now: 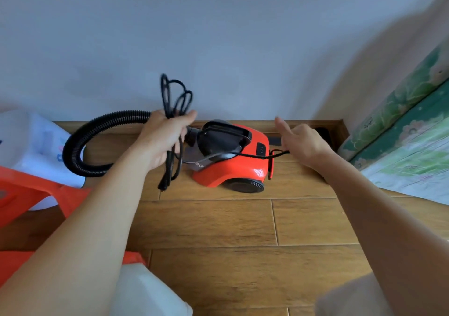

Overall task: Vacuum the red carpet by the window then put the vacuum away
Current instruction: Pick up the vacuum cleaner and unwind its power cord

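Left hand (165, 138) is up in front of the wall (218, 48), its fingers clenched round a bundle of looped black power cord (175, 96): loops stand above the fist and the plug end dangles below it. The red vacuum (233, 169) sits on the wooden floor (218, 223), right up against the skirting, with its black ribbed hose (80, 143) arcing off to the left. One strand of cord runs taut across the vacuum's back to the right hand (303, 145). The forefinger there is stretched out, but I can't tell whether the thumb is pinching that strand. There's a white plastic bag (31, 140) and a red stool (24, 194) on the left, and green flowered bedding (408, 130) on the right.
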